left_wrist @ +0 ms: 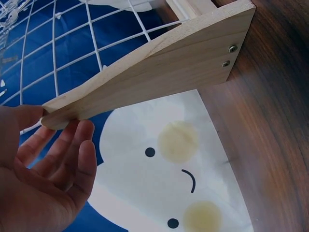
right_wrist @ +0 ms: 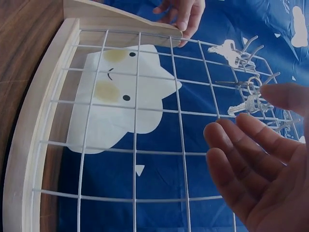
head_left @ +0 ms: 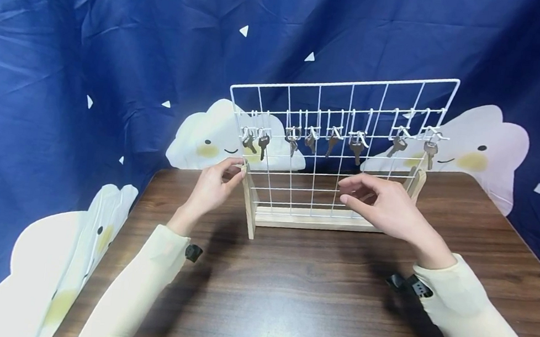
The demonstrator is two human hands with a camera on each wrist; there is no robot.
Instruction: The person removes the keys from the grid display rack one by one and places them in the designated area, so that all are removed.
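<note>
Your left hand (head_left: 218, 185) pinches the wooden upright (left_wrist: 149, 77) of the rack (head_left: 314, 222), apparently steadying it, while your right hand (head_left: 386, 204), fingers loosely curved and empty, hangs below the keys (head_left: 356, 153), whose handling would call for a careful upward reach.

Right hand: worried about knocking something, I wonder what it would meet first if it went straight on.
Probably the white wire grid, below the hanging keys, though depth is unclear.

Rack (head_left: 314, 219) on table (head_left: 262, 279); curtain (head_left: 166, 23) behind. Keys (head_left: 332, 141) hang in a row across rack's upper half. Left hand (head_left: 213, 187) at top end of left post (head_left: 249, 202); right hand (head_left: 386, 204) before rack, right of its middle.
</note>
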